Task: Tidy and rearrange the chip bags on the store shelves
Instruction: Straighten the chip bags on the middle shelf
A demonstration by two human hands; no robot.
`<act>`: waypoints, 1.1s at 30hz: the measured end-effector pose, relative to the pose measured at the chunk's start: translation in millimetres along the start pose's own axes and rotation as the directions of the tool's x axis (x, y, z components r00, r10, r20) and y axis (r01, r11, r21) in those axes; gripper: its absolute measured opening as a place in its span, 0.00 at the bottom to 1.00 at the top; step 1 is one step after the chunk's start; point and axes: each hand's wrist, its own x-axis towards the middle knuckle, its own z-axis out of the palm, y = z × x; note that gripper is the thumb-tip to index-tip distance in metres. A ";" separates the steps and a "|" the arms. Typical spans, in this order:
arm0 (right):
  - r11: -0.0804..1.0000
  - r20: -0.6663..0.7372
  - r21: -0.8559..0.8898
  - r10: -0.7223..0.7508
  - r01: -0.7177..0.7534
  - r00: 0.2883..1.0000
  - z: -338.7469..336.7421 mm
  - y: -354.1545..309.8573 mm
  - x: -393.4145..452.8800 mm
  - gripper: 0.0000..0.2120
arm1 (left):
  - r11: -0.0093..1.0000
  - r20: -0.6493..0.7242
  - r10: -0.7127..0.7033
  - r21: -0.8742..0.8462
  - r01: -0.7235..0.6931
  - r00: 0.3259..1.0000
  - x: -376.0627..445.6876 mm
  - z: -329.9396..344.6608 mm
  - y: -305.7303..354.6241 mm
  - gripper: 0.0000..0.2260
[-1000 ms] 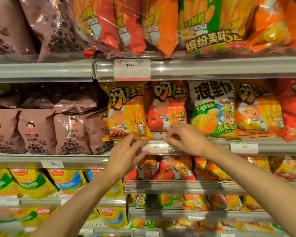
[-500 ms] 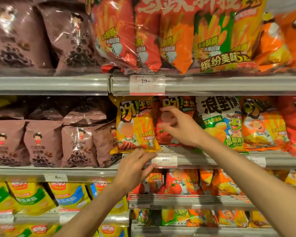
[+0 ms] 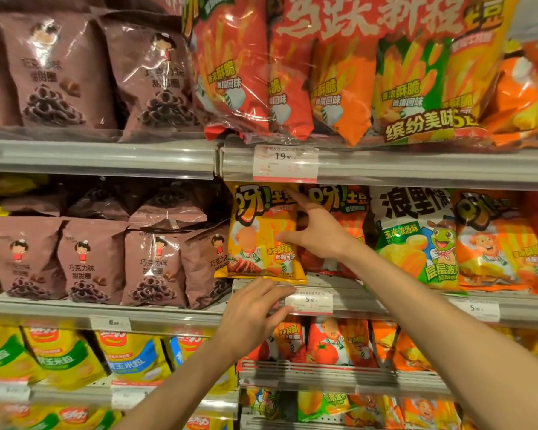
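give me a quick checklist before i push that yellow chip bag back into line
1. Right hand on the yellow chip bag: ok, fingers at its right edge.
2. Left hand free to support: ok, open under the bag's bottom edge.
3. Bag seated on the shelf edge: not ok, bottom overhangs.
4. Red bag beside it clear: cannot tell, hand covers it.
5. Price tag in place: ok.

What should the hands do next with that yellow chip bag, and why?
Probably push the yellow bag back and upright. Its bottom edge hangs over the shelf lip; the right hand touches its side and the left hand waits just below.
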 end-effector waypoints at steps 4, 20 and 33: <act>0.997 -0.010 -0.084 -0.001 0.000 1.000 1.7 -2.4 -2.5 0.47 | 1.000 0.007 -0.016 -0.026 0.016 1.000 0.6 -1.0 0.8 0.13; 0.996 -0.165 0.092 0.001 0.014 0.986 7.1 -5.9 -23.8 0.41 | 0.992 0.065 -0.116 -0.052 0.119 0.991 -0.5 -6.4 9.7 0.13; 0.934 -0.311 -0.264 0.156 -0.242 0.937 -69.3 36.4 -115.7 0.24 | 0.995 0.050 -0.096 0.026 0.095 0.994 12.4 11.0 16.6 0.11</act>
